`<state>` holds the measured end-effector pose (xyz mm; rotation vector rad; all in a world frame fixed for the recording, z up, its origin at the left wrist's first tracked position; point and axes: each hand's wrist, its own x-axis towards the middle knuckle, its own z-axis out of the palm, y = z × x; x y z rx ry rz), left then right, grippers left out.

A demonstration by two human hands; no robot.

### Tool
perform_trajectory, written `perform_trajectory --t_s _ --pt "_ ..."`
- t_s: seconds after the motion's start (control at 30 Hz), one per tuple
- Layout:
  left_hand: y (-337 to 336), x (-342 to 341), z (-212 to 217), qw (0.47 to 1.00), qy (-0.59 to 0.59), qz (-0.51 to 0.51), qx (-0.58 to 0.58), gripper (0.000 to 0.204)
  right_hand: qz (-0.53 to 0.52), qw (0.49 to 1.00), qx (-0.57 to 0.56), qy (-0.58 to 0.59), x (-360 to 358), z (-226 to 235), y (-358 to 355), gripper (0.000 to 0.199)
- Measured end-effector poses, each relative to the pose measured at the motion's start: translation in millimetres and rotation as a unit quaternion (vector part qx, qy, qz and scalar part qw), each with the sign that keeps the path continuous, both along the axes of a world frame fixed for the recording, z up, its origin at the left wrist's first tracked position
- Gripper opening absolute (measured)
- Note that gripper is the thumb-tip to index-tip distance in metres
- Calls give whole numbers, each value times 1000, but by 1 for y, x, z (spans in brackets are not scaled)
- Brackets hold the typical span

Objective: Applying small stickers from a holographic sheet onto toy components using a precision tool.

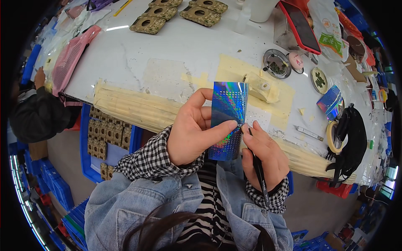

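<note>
Left hand [190, 131] is gripping a holographic sticker sheet [228, 119], thumb pressed across its lower front, fingers curled behind its left edge; the sheet stands upright, lifted clear of the tabletop [180, 50] in front of the chest. Right hand [264, 154] sits just right of the sheet's lower right edge, closed around thin black tweezers [257, 165]; tips meet the sheet right beside the left thumb tip, and the handle runs down past the wrist. Can't tell whether a sticker is pinched in the tips, too small. Both cuffs are black-and-white check under a denim jacket. Just beyond the hands, the near tabletop edge is wrapped in layers of masking tape [134, 106]. Above the right hand, a small taped-over block [261, 87] sits on a tape patch. Further right of the right hand: round metal dish [277, 63], second holographic sheet [331, 101] lying flat, tape roll [333, 137], black bag [351, 138]. Well beyond the hands, at the far edge: camo-pattern parts [176, 12] and a red-cased phone [301, 26] propped on a stand. Left of the left hand, below tabletop level, a blue bin [86, 144] with more of the camo parts. Another person in a dark top [37, 113] is at the far left.
</note>
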<state>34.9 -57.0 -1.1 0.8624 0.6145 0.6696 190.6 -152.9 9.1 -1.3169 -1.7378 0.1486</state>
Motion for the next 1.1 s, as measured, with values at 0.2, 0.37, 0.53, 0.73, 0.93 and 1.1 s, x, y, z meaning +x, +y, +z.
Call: perform_trajectory --t_s 0.2,0.37,0.53,0.73,0.93,1.1 --pt "-1 -1 -1 1000 -4 10 -2 43 -1 1000 11 -15 -2 -4 2 31" --pt "-1 0 0 999 -22 13 -27 42 -8 999 27 -32 -4 -7 1 31" --pt "-1 1 -1 996 -46 17 -69 43 -20 997 43 -65 -6 -12 0 33" --pt "0 1 -1 995 -44 6 -88 45 -17 993 34 -112 -4 -10 -4 40" --pt "0 0 -1 995 -46 7 -94 45 -7 993 29 -112 -3 -12 -3 41" --pt "0 -1 -2 995 -45 6 -94 44 -3 995 32 -99 -4 -13 -3 40"
